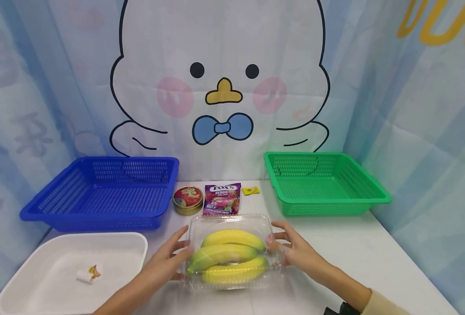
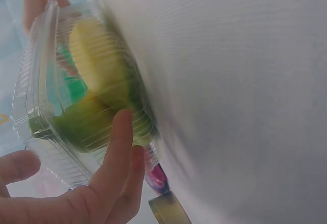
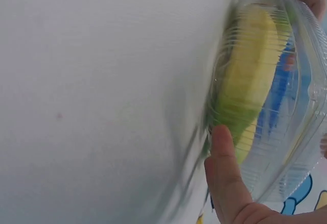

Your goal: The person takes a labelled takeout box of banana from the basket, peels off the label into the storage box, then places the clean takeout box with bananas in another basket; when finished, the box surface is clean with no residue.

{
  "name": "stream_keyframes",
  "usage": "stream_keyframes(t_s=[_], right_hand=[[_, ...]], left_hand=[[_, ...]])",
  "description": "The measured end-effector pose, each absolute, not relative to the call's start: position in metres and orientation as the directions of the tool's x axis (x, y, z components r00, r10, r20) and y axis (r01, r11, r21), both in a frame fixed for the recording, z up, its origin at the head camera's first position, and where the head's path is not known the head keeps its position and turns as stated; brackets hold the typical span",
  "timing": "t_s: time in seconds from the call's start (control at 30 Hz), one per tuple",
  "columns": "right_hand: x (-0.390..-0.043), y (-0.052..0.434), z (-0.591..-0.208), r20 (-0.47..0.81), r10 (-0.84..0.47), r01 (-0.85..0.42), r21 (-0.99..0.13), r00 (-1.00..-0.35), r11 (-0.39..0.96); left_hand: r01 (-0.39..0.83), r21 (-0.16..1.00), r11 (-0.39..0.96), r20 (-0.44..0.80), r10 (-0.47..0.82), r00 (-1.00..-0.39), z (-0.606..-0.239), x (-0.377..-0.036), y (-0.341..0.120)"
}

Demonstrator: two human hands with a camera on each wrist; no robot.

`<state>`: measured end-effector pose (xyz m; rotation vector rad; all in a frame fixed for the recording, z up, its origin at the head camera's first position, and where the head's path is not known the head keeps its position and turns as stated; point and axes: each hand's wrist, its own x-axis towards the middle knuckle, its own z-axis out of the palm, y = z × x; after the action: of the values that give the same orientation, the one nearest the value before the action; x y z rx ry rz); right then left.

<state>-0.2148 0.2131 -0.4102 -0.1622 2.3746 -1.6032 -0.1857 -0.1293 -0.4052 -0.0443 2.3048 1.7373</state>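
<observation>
A clear plastic clamshell box (image 1: 232,221) with bananas (image 1: 232,252) inside sits at the front middle of the white table, its lid down. My left hand (image 1: 163,262) holds its left side, thumb by the lid's edge. In the left wrist view, the left fingers (image 2: 120,147) lie along the ribbed wall, low down. On the opposite side my right hand (image 1: 301,251) grips the box, thumb over the lid's edge. A right finger (image 3: 223,168) reaches to the box's lower wall in the right wrist view.
Behind the box are a round tin (image 1: 188,199), a purple candy bag (image 1: 222,200) and a small yellow packet (image 1: 251,190). A blue basket (image 1: 98,222) stands at the left, a green basket (image 1: 327,206) at the right. A white tub (image 1: 134,243) holds a small banana-pictured piece (image 1: 93,271).
</observation>
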Motion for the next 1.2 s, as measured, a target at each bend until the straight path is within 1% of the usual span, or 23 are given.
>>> stream_keyframes(t_s=[0.17, 0.27, 0.43, 0.67, 0.93, 1.1, 1.2], right_hand=[[-0.206, 0.214, -0.413, -0.186, -0.277, 0.087, -0.939, -0.943, 0.332], [-0.202, 0.213, -0.414, -0.189, -0.293, 0.097, -0.949, -0.937, 0.300], [-0.199, 0.211, -0.413, -0.198, -0.261, 0.107, -0.939, -0.945, 0.326], [-0.197, 0.210, -0.412, -0.197, -0.253, 0.108, -0.939, -0.947, 0.326], [-0.195, 0.209, -0.407, -0.174, -0.297, 0.087, -0.955, -0.939, 0.284], [-0.197, 0.210, -0.399, -0.138, -0.345, 0.047, -0.964, -0.929, 0.261], [-0.199, 0.209, -0.392, -0.121, -0.363, 0.027, -0.967, -0.924, 0.253]], left_hand=[[-0.197, 0.936, 0.293, -0.242, 0.126, -0.962, -0.406, -0.185, -0.128], [-0.189, 0.938, 0.291, -0.234, 0.129, -0.964, -0.407, -0.184, -0.127], [-0.175, 0.935, 0.310, -0.225, 0.136, -0.965, -0.409, -0.183, -0.125], [-0.223, 0.916, 0.333, -0.274, 0.114, -0.955, -0.407, -0.183, -0.122], [-0.219, 0.918, 0.331, -0.266, 0.104, -0.958, -0.403, -0.180, -0.122], [-0.201, 0.930, 0.308, -0.244, 0.107, -0.964, -0.394, -0.179, -0.126], [-0.175, 0.935, 0.308, -0.223, 0.130, -0.966, -0.385, -0.180, -0.131]])
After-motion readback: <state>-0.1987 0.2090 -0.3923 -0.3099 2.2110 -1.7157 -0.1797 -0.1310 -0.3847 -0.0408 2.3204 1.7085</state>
